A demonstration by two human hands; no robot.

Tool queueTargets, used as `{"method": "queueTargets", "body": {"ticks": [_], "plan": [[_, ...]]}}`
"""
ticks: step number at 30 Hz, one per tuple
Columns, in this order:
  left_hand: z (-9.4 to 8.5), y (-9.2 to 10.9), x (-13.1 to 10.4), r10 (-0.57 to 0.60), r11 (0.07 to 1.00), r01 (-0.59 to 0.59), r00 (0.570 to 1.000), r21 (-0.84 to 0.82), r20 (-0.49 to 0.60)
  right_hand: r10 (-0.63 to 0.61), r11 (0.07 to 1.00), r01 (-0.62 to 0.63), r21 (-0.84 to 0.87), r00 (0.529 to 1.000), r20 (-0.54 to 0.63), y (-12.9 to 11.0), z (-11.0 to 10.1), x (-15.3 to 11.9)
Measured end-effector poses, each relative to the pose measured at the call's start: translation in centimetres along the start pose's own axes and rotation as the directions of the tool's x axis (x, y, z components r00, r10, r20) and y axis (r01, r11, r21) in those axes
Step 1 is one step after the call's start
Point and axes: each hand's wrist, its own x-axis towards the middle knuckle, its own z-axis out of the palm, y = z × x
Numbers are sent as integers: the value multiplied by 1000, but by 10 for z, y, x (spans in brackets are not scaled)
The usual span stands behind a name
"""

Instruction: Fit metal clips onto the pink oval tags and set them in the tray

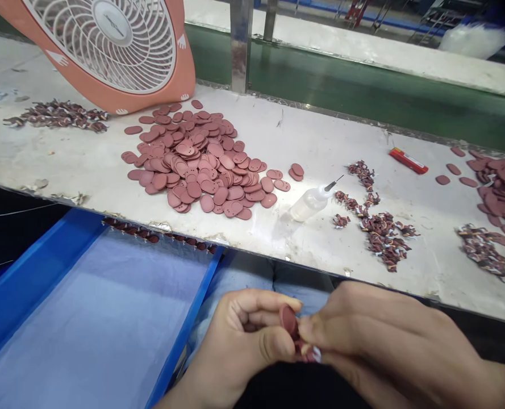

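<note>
My left hand [252,335] pinches a small reddish-brown oval disc [288,320] between thumb and fingers, below the table's front edge. Against it, my right hand [375,335] grips a tiny brown figurine with a white tip [309,353], mostly hidden by the fingers. Whether disc and figurine touch I cannot tell. On the table beyond lies a large heap of like oval discs [205,165], some with small holes. A clear squeeze bottle [309,203] with a needle tip stands to their right, and near it a cluster of small brown figurines [384,236].
An orange fan [150,99] stands at the back left beside more figurines [65,115]. A red box [408,161] lies at right, near further discs [501,187] and figurines [484,253]. Below the table edge, a blue tray [120,318] holds a row of assembled pieces.
</note>
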Motion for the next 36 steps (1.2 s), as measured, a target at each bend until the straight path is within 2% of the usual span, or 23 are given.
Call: {"method": "queueTargets", "body": {"ticks": [4,7,11,15,17,22,25,32,34,36], "plan": [[-6,-4,11,10,1000,-10,996,6,-90,73,993,-80,82,994,85,17,-3,4],[-9,-6,16,-24,999,19,995,-45,-97,101,990,-110,91,990,96,19,-5,9],[-14,-6,20,-54,995,50,998,-91,-39,135,990,-139,35,984,114,16,-10,13],[-17,-4,21,-54,985,53,999,-162,-2,144,990,-144,-1,990,-6,19,-11,11],[-18,-3,21,-54,982,53,999,-180,0,161,987,-161,7,986,-30,22,-8,10],[-23,-4,19,-25,980,38,998,-196,65,217,972,-219,90,976,30,25,4,9],[-24,-5,18,-17,980,31,997,-197,74,234,963,-235,134,972,23,23,8,11],[-22,1,18,-15,993,23,997,-117,69,158,980,-152,126,987,-35,21,16,17],[-23,2,17,-24,997,25,1000,-73,18,114,992,-109,57,988,-102,22,20,18],[-24,2,13,31,999,-32,995,-7,-100,25,995,-43,-90,981,-194,25,28,17]]}}
